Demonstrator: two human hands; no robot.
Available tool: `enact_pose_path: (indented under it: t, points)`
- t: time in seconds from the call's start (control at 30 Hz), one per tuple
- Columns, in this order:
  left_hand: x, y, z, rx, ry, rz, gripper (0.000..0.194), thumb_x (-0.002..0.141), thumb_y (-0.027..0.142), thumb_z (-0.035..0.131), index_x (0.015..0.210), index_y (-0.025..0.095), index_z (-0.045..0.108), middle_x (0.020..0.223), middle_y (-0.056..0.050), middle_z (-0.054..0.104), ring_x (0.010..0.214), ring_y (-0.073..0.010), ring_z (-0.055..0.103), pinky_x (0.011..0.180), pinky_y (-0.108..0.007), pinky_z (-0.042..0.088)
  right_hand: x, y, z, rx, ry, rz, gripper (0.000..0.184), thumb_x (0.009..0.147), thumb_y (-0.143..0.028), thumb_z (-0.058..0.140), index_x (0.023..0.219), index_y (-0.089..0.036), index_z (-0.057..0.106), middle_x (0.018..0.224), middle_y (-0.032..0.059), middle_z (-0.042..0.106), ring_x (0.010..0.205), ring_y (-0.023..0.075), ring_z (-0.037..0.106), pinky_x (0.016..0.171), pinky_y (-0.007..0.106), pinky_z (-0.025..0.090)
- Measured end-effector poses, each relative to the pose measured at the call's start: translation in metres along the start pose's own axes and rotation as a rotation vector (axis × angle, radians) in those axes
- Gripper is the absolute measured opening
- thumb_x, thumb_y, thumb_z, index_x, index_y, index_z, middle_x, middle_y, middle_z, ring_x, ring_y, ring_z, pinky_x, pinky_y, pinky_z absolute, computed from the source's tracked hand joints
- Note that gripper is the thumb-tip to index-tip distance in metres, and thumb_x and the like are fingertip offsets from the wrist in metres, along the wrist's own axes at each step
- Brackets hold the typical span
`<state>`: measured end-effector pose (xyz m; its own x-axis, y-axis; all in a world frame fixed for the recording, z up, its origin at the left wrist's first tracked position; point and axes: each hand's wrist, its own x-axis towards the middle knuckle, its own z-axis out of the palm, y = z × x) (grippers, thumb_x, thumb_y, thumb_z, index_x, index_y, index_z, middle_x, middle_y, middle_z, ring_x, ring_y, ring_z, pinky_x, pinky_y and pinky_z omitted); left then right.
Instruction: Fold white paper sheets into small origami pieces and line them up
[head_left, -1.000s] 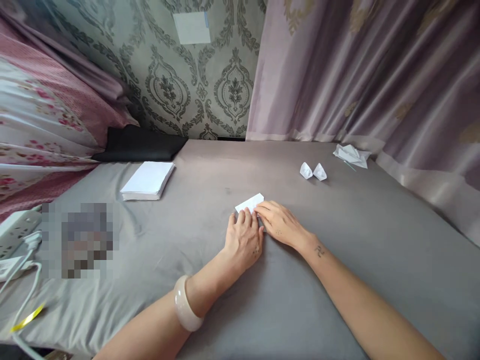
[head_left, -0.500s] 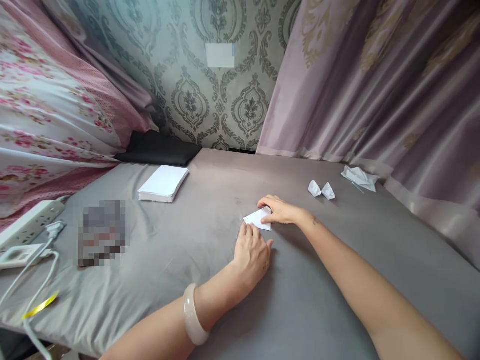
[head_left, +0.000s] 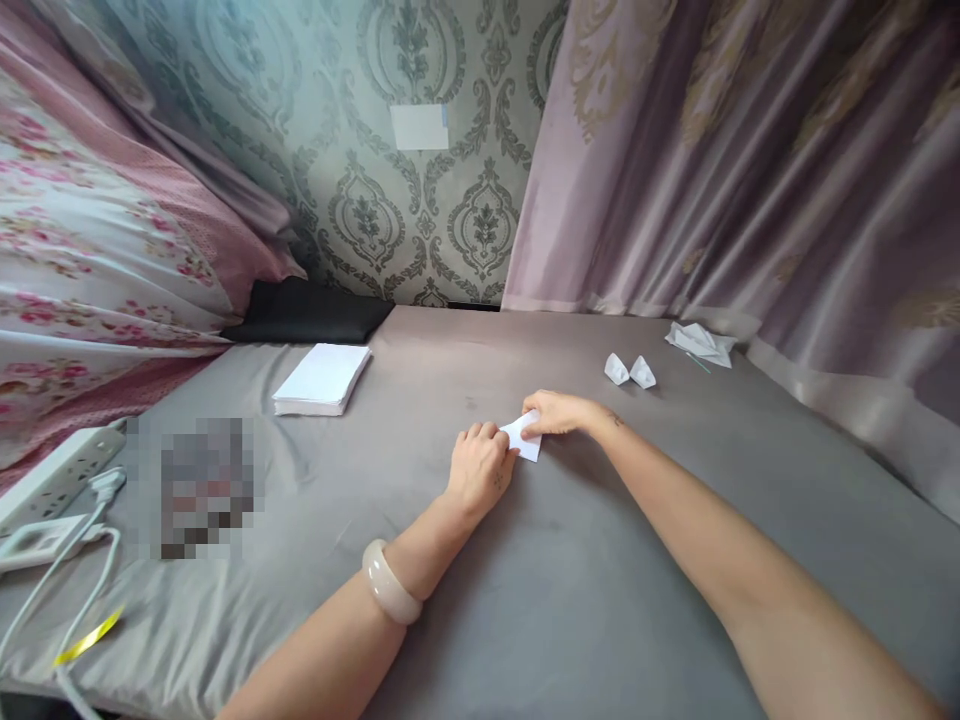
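At far left we note a white plastic power strip (head_left: pixel 56 470) with a white cable plugged in, lying at the edge of the grey fabric surface (head_left: pixel 600 600). A short yellow strip (head_left: pixel 86 637) lies near the front edge below it. Beside these is a blurred patch we cannot identify. Further back sits a neat stack of white paper sheets (head_left: pixel 321 379), just in front of a flat black cushion (head_left: pixel 311 312) against the patterned wall.

Near centre, our left hand (head_left: pixel 480 468), with a pale cream bangle (head_left: pixel 390 583) on the wrist, rests on the grey surface with fingers curled inward, fingertips pressing the left end of a small folded piece of white paper (head_left: pixel 525 440). Our right hand (head_left: pixel 562 412) meets it from the right, thumb and fingers pinching the paper's upper right part. The paper lies low on the surface between the 2 hands, partly covered by both.

Further right and back, 2 small folded white paper shapes (head_left: pixel 630 371) stand side by side, touching or nearly so. Beyond them, near the mauve curtain (head_left: pixel 750 180), lies a crumpled heap of white paper (head_left: pixel 701 342).
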<state>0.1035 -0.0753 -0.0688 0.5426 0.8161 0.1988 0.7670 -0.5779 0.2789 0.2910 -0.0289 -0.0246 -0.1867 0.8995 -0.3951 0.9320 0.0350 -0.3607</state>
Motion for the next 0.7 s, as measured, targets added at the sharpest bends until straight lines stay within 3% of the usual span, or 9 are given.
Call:
enact_pose_path:
  t: [0.13, 0.23, 0.37, 0.47, 0.7]
  points:
    - [0.005, -0.004, 0.004, -0.132, -0.008, 0.003, 0.016, 0.089, 0.029, 0.053, 0.083, 0.019, 0.064, 0.097, -0.007, 0.063, 0.091, -0.0228, 0.056, 0.078, -0.035, 0.042, -0.027, 0.013, 0.023, 0.089, 0.116, 0.035, 0.025, 0.072, -0.036, 0.065, 0.090, -0.019, 0.064, 0.081, 0.0024, 0.067, 0.069, 0.0168, 0.061, 0.054, 0.024, 0.038]
    - [0.011, -0.010, 0.011, -0.222, -0.001, 0.017, 0.011, 0.085, 0.028, 0.058, 0.088, 0.020, 0.064, 0.099, -0.006, 0.062, 0.093, -0.0221, 0.055, 0.082, -0.035, 0.043, -0.043, 0.016, 0.044, 0.135, 0.277, 0.028, 0.027, 0.080, -0.036, 0.059, 0.103, -0.021, 0.061, 0.097, 0.0036, 0.066, 0.083, 0.0178, 0.060, 0.066, 0.026, 0.043]
    - [0.019, -0.018, 0.017, -0.298, 0.005, 0.001, 0.034, 0.081, 0.030, 0.064, 0.113, 0.020, 0.060, 0.112, -0.008, 0.059, 0.102, -0.0232, 0.052, 0.090, -0.037, 0.044, -0.048, 0.022, 0.068, 0.207, 0.479, -0.067, 0.036, 0.083, -0.029, 0.057, 0.118, -0.021, 0.055, 0.114, 0.0055, 0.058, 0.096, 0.0170, 0.057, 0.087, 0.031, 0.043]
    - [0.025, -0.023, 0.014, -0.313, -0.060, 0.010, 0.037, 0.078, 0.033, 0.067, 0.114, 0.022, 0.062, 0.116, -0.008, 0.058, 0.105, -0.0240, 0.052, 0.095, -0.038, 0.042, -0.046, 0.028, 0.079, 0.243, 0.610, -0.159, 0.037, 0.083, -0.029, 0.059, 0.119, -0.023, 0.058, 0.113, 0.0056, 0.056, 0.106, 0.0196, 0.053, 0.094, 0.034, 0.042]
    - [0.028, -0.026, 0.011, -0.366, -0.081, 0.033, 0.033, 0.077, 0.035, 0.068, 0.107, 0.022, 0.065, 0.107, -0.007, 0.060, 0.103, -0.0236, 0.053, 0.094, -0.037, 0.043, -0.044, 0.036, 0.086, 0.222, 0.671, -0.186, 0.038, 0.083, -0.032, 0.060, 0.121, -0.028, 0.058, 0.115, 0.0054, 0.052, 0.112, 0.0221, 0.049, 0.097, 0.040, 0.043]
